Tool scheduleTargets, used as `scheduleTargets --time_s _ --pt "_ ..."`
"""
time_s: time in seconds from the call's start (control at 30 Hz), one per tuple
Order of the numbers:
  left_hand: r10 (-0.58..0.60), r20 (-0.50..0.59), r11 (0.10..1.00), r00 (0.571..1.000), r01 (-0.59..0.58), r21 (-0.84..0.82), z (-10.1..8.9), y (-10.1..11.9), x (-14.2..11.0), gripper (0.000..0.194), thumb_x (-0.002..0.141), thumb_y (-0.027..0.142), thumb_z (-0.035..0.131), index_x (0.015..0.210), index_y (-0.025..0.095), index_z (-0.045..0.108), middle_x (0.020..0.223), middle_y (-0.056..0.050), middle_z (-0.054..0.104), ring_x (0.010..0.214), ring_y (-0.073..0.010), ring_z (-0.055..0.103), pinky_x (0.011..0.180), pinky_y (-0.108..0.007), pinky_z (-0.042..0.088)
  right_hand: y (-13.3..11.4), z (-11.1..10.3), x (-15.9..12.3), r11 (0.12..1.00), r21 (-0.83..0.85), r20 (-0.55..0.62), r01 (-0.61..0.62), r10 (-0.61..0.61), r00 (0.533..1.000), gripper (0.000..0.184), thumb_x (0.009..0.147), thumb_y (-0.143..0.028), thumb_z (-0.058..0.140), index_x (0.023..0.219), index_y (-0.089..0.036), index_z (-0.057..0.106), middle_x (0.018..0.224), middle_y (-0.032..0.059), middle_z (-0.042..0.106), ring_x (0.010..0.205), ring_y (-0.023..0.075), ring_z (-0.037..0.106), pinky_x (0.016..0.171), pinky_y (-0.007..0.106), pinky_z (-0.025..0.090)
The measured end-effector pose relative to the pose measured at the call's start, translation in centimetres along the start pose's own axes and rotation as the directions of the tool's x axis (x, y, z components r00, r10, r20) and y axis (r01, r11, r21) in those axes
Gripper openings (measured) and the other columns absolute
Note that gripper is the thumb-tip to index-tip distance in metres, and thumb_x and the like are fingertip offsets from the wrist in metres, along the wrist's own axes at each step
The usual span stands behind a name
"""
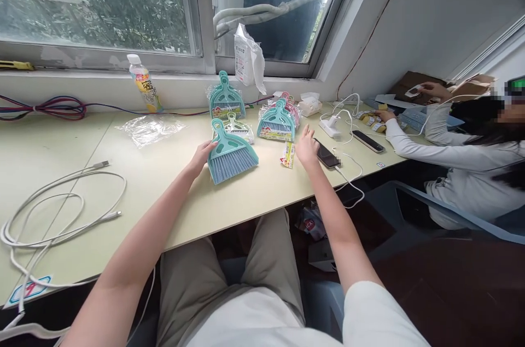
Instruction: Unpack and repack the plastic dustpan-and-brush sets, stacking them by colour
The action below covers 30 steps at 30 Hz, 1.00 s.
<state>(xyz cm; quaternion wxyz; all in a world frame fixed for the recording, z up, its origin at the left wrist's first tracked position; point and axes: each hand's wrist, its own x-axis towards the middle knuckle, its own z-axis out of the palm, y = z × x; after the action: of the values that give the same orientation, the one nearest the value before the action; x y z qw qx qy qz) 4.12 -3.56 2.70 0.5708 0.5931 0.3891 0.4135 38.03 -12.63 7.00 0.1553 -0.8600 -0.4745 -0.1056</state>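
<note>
My left hand is closed on the edge of a teal mini dustpan and brush set, whose blue-grey bristles face me. The set has no wrapper that I can see. My right hand is open over the table with its fingers apart, between a small yellow label card and a black phone. Just beyond it stands a wrapped teal dustpan set, with a pink one partly hidden behind. Other wrapped sets, teal and pale green, are farther back.
A drink bottle and crumpled clear plastic lie toward the window. White cable coils spread at left. To the right are a charger, a second phone, and a co-worker's sleeve beside yellow items.
</note>
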Motion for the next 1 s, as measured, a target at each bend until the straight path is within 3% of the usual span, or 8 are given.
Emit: scheduleTargets --time_s 0.1,0.17,0.23,0.37,0.53,0.83,0.9,1.0 --pt "0.045 -0.01 0.999 0.999 -0.045 0.015 0.7 0.2 0.0 0.052 0.069 0.062 0.067 0.089 0.014 0.066 0.084 -0.006 0.069 0.076 -0.0198 0.061 0.066 -0.027 0.044 -4.9 -0.7 -2.3 0.985 0.093 -0.125 0.148 -0.136 0.983 0.041 0.099 -0.027 0.049 0.138 -0.014 0.049 0.137 0.0208 0.053 0.114 0.0276 0.061 0.084 0.033 0.052" --pt "0.096 -0.003 0.994 0.995 -0.096 0.045 1.2 0.1 0.1 0.053 0.069 0.064 0.066 0.088 0.014 0.066 0.086 -0.007 0.069 0.079 -0.0211 0.062 0.069 -0.028 0.045 -8.7 -0.4 -4.5 0.916 0.183 -0.049 0.357 -0.354 0.934 0.031 0.102 -0.031 0.041 0.122 -0.018 0.061 0.127 0.0146 0.06 0.11 0.0229 0.062 0.085 0.03 0.051" --pt "0.155 -0.001 0.984 0.988 -0.155 0.091 1.8 0.0 0.2 0.055 0.07 0.065 0.062 0.09 0.014 0.066 0.088 -0.008 0.069 0.082 -0.0218 0.061 0.071 -0.029 0.045 -12.3 0.3 -6.5 0.834 0.238 0.031 0.498 -0.519 0.854 0.032 0.102 -0.039 0.041 0.111 -0.019 0.065 0.119 0.0115 0.064 0.11 0.0222 0.061 0.086 0.03 0.051" --pt "0.246 -0.124 0.935 0.961 -0.202 0.29 2.6 -0.1 -0.1 0.052 0.076 0.062 0.051 0.09 0.015 0.066 0.079 -0.005 0.066 0.073 -0.0193 0.057 0.066 -0.028 0.042 -16.6 1.8 -7.9 0.836 0.252 0.037 0.487 -0.512 0.858 0.038 0.098 -0.048 0.048 0.113 -0.017 0.062 0.116 0.0128 0.064 0.109 0.0242 0.06 0.084 0.031 0.051" --pt "0.33 -0.089 0.888 0.94 -0.278 0.365 2.5 0.3 -0.3 0.047 0.085 0.059 0.045 0.084 0.016 0.065 0.075 -0.003 0.062 0.074 -0.018 0.054 0.066 -0.027 0.04 -16.6 2.0 -5.9 0.838 0.435 0.064 0.331 -0.395 0.916 0.027 0.088 -0.044 0.06 0.095 -0.019 0.067 0.107 0.0078 0.068 0.093 0.0211 0.065 0.08 0.031 0.05" --pt "0.324 0.012 0.873 0.946 -0.304 0.382 3.4 1.5 -0.7 0.047 0.085 0.06 0.045 0.069 0.018 0.058 0.069 -0.003 0.056 0.073 -0.0186 0.052 0.064 -0.027 0.04 -14.7 1.6 -5.1 0.609 0.785 0.11 0.114 -0.319 0.941 0.015 0.069 -0.028 0.07 0.065 -0.02 0.058 0.077 -0.001 0.064 0.076 0.0141 0.059 0.073 0.025 0.046" --pt "0.296 -0.061 0.874 0.953 -0.244 0.421 2.6 1.3 -0.1 0.045 0.083 0.058 0.045 0.065 0.018 0.054 0.064 -0.002 0.052 0.07 -0.0182 0.05 0.062 -0.027 0.038 -14.0 0.6 -4.8 0.514 0.858 0.194 -0.003 -0.317 0.928 0.017 0.073 -0.03 0.066 0.064 -0.02 0.056 0.068 -0.0026 0.058 0.066 0.0121 0.055 0.065 0.024 0.044" --pt "0.135 -0.218 0.909 0.966 -0.033 0.416 -0.3 1.1 1.0 0.04 0.078 0.054 0.049 0.063 0.018 0.055 0.059 -0.002 0.049 0.064 -0.0179 0.048 0.057 -0.027 0.037 -11.9 -1.8 -3.7 0.357 0.93 0.227 -0.089 -0.363 0.904 0.02 0.082 -0.036 0.055 0.07 -0.02 0.057 0.064 -0.0035 0.054 0.057 0.0099 0.048 0.056 0.022 0.041"
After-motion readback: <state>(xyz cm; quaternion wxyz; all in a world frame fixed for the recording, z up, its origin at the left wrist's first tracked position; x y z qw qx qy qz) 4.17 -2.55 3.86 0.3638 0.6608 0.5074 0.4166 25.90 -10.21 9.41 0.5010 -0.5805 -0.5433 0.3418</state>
